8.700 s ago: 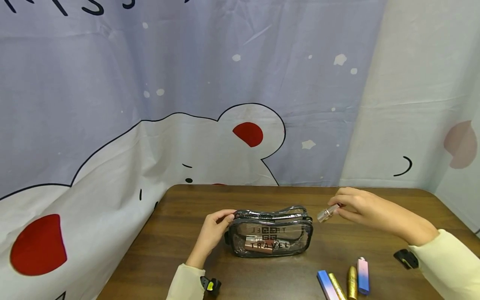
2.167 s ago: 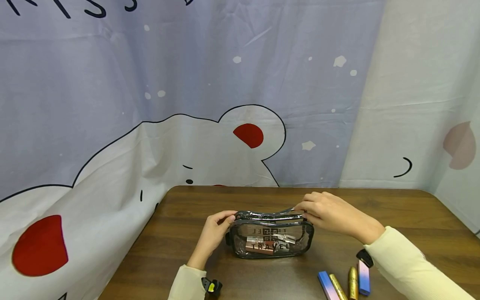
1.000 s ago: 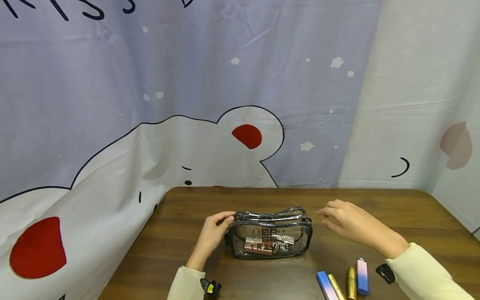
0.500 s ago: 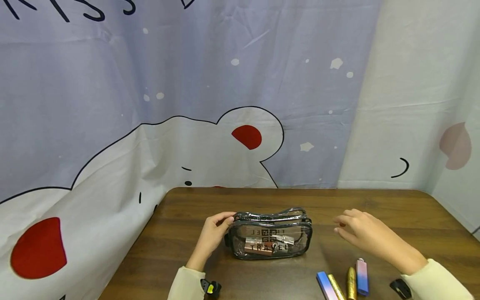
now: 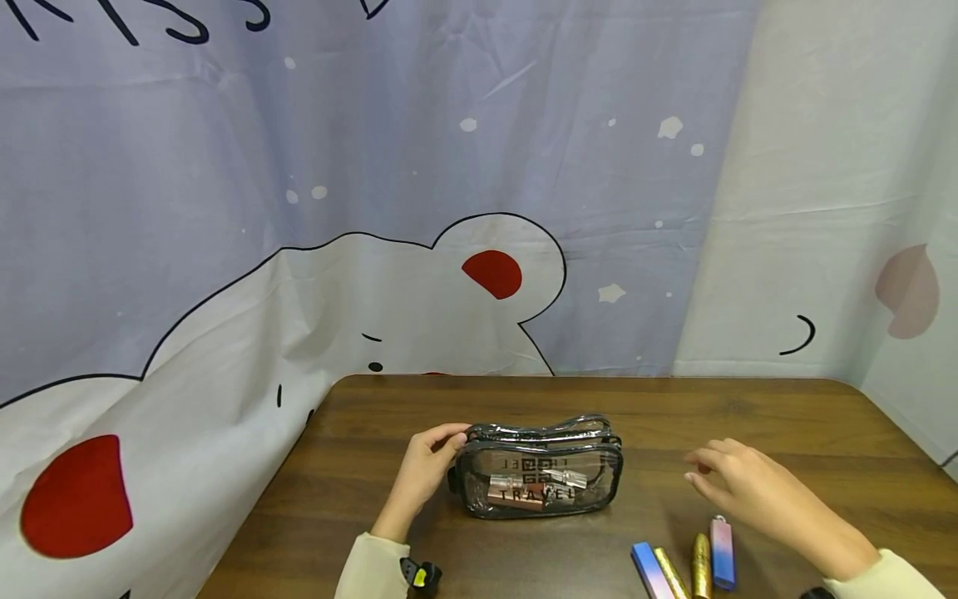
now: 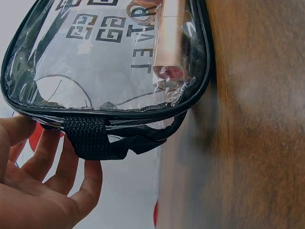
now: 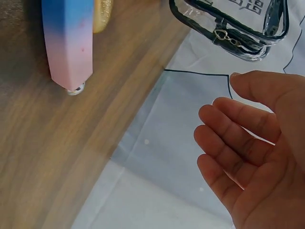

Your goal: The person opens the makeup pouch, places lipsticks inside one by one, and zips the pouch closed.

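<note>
A clear travel pouch (image 5: 479, 466) with black trim and TRAVEL lettering stands on the wooden table. Inside it lie several lipstick tubes, one a rose-gold tube (image 6: 169, 43) seen close in the left wrist view. My left hand (image 5: 422, 470) pinches the pouch's upper left corner between thumb and fingers, by the black strap (image 6: 88, 138). Off to the pouch's right, my right hand (image 5: 756, 491) hovers over the table with fingers loosely bent and nothing in them. Nearest to it is a pink-and-blue tube (image 5: 723, 551), beside a gold tube (image 5: 701, 566).
A second gold tube (image 5: 671, 572) and a blue-to-pink box-shaped tube (image 5: 651, 569) lie at the table's front, left of the others. A printed curtain (image 5: 419, 166) hangs behind the table (image 5: 359, 416). A zipper pull (image 7: 228, 38) hangs at the pouch's right end.
The right hand put a silver-capped tube into the pouch, came away from the opening and moved right and nearer, over the loose tubes. The left hand kept its grip on the corner.
</note>
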Tool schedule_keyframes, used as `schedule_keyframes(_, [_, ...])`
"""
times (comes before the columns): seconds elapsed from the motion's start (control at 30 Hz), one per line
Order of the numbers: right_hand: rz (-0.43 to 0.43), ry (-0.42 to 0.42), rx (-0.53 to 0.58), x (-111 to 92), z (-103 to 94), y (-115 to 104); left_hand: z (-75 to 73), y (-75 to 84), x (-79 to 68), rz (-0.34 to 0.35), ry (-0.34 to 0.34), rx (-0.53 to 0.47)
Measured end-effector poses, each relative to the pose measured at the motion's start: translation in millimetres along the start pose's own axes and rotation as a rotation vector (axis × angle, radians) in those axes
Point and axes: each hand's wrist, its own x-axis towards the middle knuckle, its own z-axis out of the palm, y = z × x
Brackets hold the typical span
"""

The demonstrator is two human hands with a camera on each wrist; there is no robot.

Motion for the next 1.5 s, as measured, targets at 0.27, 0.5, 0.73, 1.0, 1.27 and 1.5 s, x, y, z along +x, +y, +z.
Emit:
schedule_keyframes(0.27, [0.064,0.012,-0.028,-9,1.0,-3,-0.1,-0.9,-0.1,-0.001,0.003,-0.003])
schedule_keyframes(0.5, [0.188,-0.058,-0.019,-17,-0.5,-6,1.3,-0.4,0.6,-0.002,0.023,0.014])
schedule_keyframes(0.73, [0.330,-0.195,0.013,-27,-1.3,-9,4.0,-1.6,3.2,-0.026,0.047,0.039])
schedule_keyframes(1.0, [0.415,-0.270,0.046,-39,0.8,-10,0.4,0.2,0.1,-0.005,0.006,0.017])
schedule_keyframes(1.27, [0.524,-0.429,0.109,-47,3.1,-7,0.3,-1.0,1.5,0.022,0.004,0.017])
schedule_keyframes(1.5, [0.556,-0.496,0.143,-57,8.5,-5,0.4,-1.0,1.3,0.015,0.006,0.021])
